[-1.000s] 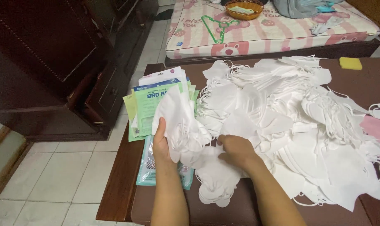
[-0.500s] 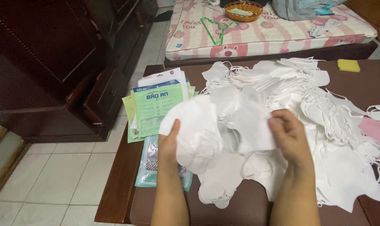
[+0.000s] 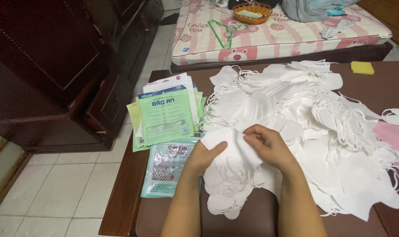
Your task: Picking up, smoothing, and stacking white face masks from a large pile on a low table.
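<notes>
White, thin and cloth-like, the face mask (image 3: pixel 228 145) held between both hands looks feather-light and limp, likely to fold or slip against its neighbours, so a pinch at the edge or by an ear loop seems the surest hold. It sits low in the middle of the frame, at the near edge of a big heap of white masks (image 3: pixel 305 118) that spreads across the brown counter (image 3: pixel 125 206) toward the right. The left hand (image 3: pixel 204 158) has its grip closed lightly on the mask's lower left side, thumb on top; the right hand (image 3: pixel 270 147) has its grip closed on the upper right edge, fingertips curled over the fabric. The mask is plain, soft-cornered and slightly creased, with thin white loops trailing under it. To the left of centre lie flat green and white packets (image 3: pixel 166 114), with a clear printed packet (image 3: pixel 168 169) just below them, touching the left wrist. A pink mask (image 3: pixel 395 138) shows at the right edge and a yellow sponge (image 3: pixel 362 67) at upper right. Beyond the counter is a pink striped mattress (image 3: pixel 274 35) with a wicker basket (image 3: pixel 252 12).
</notes>
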